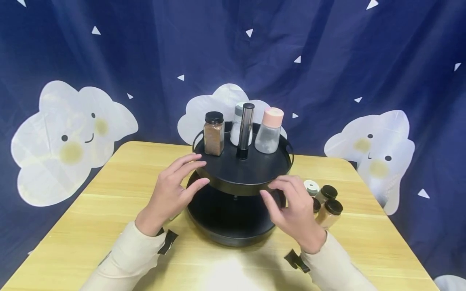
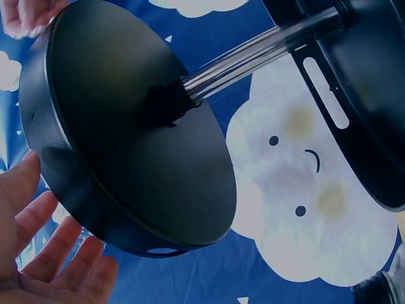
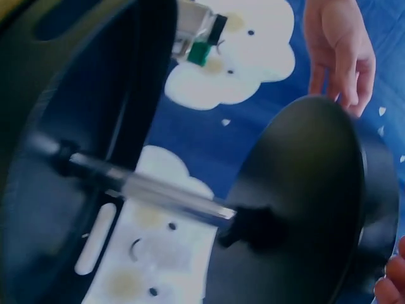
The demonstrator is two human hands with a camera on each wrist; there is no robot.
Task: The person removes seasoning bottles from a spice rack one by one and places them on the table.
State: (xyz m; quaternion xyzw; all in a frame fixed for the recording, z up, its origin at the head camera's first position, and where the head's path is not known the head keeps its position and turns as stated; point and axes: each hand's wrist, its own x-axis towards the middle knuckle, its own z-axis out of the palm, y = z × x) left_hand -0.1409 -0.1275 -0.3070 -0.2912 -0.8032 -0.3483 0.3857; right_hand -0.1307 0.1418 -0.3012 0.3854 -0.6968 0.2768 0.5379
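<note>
A two-tier black turntable stand is on the table, with an upper tray (image 1: 233, 171) above a lower tray (image 1: 233, 238). The upper tray carries a black-lidded jar of brown spice (image 1: 214, 139), a pink-capped bottle (image 1: 268, 139) and a grey-capped bottle (image 1: 235, 127), partly behind the metal post (image 1: 245, 129). My left hand (image 1: 169, 192) is beside the upper tray's left rim, fingers spread and gripping nothing. At the front right of that rim is my right hand (image 1: 296, 210), its fingers slightly bent with the fingertips at the rim; whether they touch it I cannot tell.
Several spice jars stand behind the right hand, one with a white lid (image 1: 311, 187) and others with black lids (image 1: 333, 207). The wooden table (image 1: 98, 226) ends at a blue curtain (image 1: 204, 40) with cloud prints.
</note>
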